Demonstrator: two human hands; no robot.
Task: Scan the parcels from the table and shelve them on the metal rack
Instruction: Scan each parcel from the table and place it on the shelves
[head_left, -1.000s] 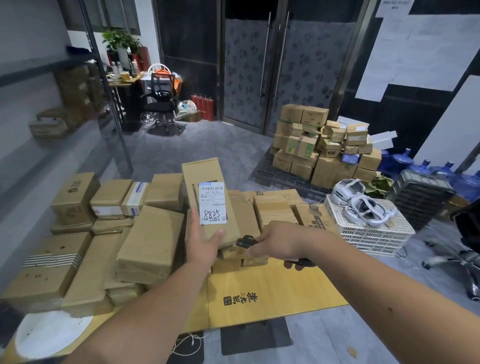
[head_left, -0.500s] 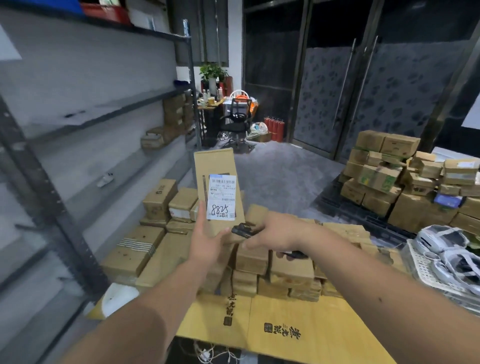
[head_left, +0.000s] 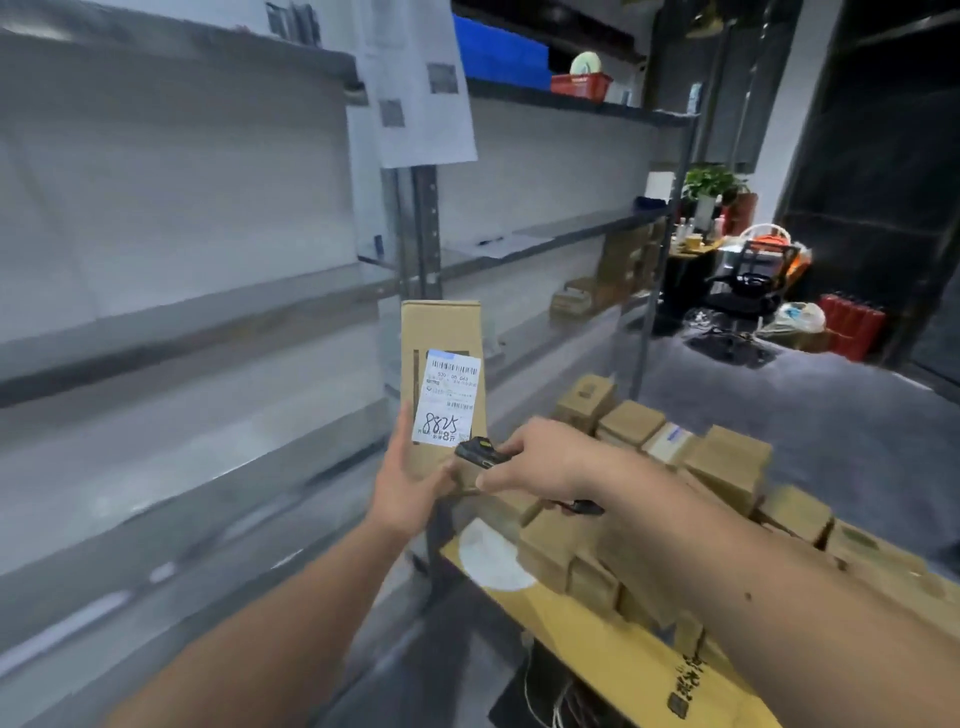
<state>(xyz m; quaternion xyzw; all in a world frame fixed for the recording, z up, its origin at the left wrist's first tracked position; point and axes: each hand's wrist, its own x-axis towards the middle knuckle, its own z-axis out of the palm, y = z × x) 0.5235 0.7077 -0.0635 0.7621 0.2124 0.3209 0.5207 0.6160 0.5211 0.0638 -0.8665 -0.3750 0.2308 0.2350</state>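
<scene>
Parcel: cardboard parcel (head_left: 441, 384) is standing upright in the air in front of the metal rack (head_left: 415, 234), its face turned to the camera.
Label: white shipping label (head_left: 448, 396) is sitting on the parcel's face, with barcodes printed on it and "8825" handwritten near its lower edge.
Left hand: left hand (head_left: 408, 488) is gripping the parcel's lower end, fingers running up its left edge and thumb pressing on the front; the forearm is reaching up from the lower left.
Right hand: right hand (head_left: 543, 462) is curling round a black handheld scanner (head_left: 480, 451), fingers folded under it and the wrist bent inward; the forearm is crossing in from the lower right.
Scanner: its front end is pointing at the parcel, just beside the label's lower right corner; a dark part of it is sticking out below the hand.
Table: yellow table (head_left: 587, 631) is lying low at the right, carrying a pile of cardboard parcels (head_left: 675, 499) under and beyond the right arm.
Rack: grey shelves are filling the left side; printed sheets (head_left: 415, 78) are hanging from an upper shelf, and a few boxes (head_left: 597, 291) are resting on a far shelf.
</scene>
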